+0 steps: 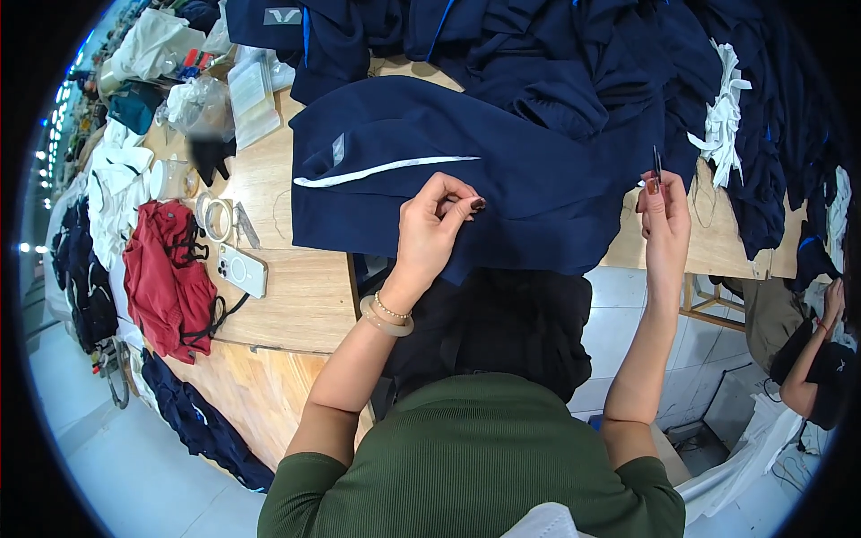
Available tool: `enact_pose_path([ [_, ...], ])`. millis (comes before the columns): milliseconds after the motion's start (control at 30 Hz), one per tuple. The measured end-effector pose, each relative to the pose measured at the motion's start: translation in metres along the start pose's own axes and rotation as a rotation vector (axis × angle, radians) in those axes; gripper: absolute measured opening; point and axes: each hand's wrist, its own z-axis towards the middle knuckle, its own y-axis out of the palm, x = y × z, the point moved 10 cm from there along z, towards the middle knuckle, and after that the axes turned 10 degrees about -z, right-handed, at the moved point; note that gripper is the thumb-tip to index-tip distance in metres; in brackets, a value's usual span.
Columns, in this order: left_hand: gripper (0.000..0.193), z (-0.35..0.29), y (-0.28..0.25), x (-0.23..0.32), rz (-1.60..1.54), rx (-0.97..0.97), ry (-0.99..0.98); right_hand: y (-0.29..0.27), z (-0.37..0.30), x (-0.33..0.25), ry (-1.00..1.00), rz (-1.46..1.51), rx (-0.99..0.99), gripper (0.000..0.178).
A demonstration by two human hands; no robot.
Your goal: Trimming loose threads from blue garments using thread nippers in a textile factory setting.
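A navy garment piece (538, 211) lies spread over the wooden table in front of me. On it rests a narrow white strip (386, 168), beside a small grey patch. My left hand (432, 224) is over the garment near the strip's right end, thumb and fingers pinched together; whatever they hold is too small or hidden to make out. My right hand (665, 220), raised past the garment's right edge, is closed around small dark thread snips (657, 161) with the narrow blades pointing away from me.
More navy garments (556, 76) are heaped along the far side, with a bunch of white strips (723, 117) hanging at right. Left on the table are a phone (242, 270), a tape roll (215, 218), red cloth (166, 282) and plastic bags (197, 106). Another person's arm (812, 350) shows far right.
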Motion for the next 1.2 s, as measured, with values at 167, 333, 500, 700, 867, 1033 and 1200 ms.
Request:
enact_pose_path([
  [167,0.012,-0.007,0.021,0.024,0.25,-0.106,0.238,0.012,-0.004,-0.012,-0.04,0.065,-0.079,0.023],
  [333,0.019,-0.012,0.038,0.033,0.51,-0.189,0.401,0.018,-0.009,-0.017,-0.052,0.082,-0.095,0.023],
  [500,0.018,-0.017,0.042,0.04,0.642,-0.22,0.508,0.017,-0.01,-0.016,-0.046,0.079,-0.1,0.023],
  [700,0.017,-0.023,0.045,0.041,0.703,-0.207,0.606,0.022,-0.011,-0.018,-0.049,0.095,-0.125,0.024],
  [867,0.01,-0.019,0.034,0.044,0.597,-0.107,0.609,0.023,-0.012,-0.033,-0.103,0.119,-0.144,0.021],
  [1033,0.002,-0.013,0.014,0.038,0.385,-0.011,0.367,0.042,-0.014,-0.074,-0.286,-0.002,-0.168,0.015],
  [1200,0.003,-0.013,0.014,0.045,0.353,0.013,0.381,0.082,-0.025,-0.122,-0.707,-0.462,-0.277,0.021],
])
